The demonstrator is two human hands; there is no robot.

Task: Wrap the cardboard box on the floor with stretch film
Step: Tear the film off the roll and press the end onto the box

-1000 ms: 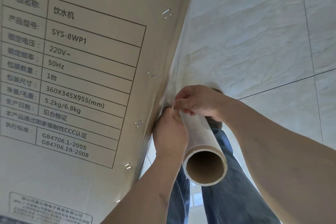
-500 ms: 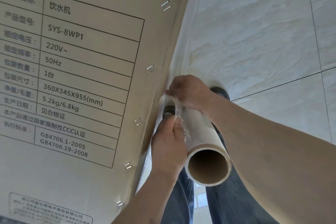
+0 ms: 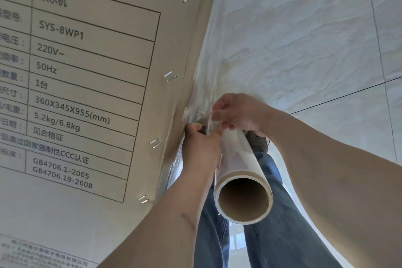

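Since a second ago both hands have crept up the stretch film roll (image 3: pixel 239 159); roll itself holds position. Right hand (image 3: pixel 237 113) pinches the loose film end (image 3: pixel 206 118) at the roll's far end; left hand (image 3: pixel 201 148) grips the roll's left side. Roll's long axis runs parallel to the cardboard box (image 3: pixel 87 93) edge, just right of it. Film pulls leftward onto the box; left hand is nearer.

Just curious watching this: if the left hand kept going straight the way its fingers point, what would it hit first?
Probably the dark shoe just past its fingertips; the left hand points down along the cardboard box edge toward the floor. Depth is unclear.
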